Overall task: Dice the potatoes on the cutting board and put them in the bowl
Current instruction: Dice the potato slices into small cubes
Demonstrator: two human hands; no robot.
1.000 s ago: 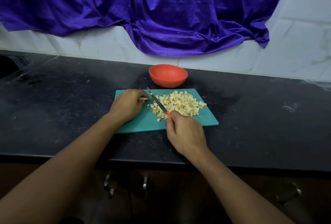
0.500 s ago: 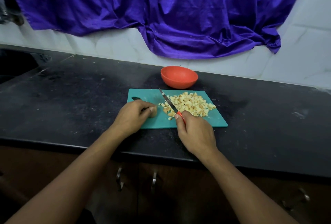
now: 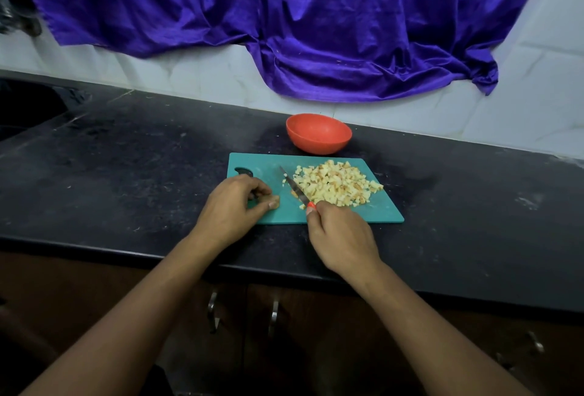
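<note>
Toward the front edge of the surface, on the cutting board: pinching a small potato chunk in the left hand, clamped round it and pressing it down, seemingly to steady it for the blade. Gripping the knife by its red handle in the right hand, wrapped tight, tip angled toward the back edge. Heaped on the board's right half, diced potato, probably pushed aside to leave cutting room. Waiting just behind the board, nearer the back edge, the bowl, nothing visible inside, handy for scooping later. Likely one last chunk to dice.
</note>
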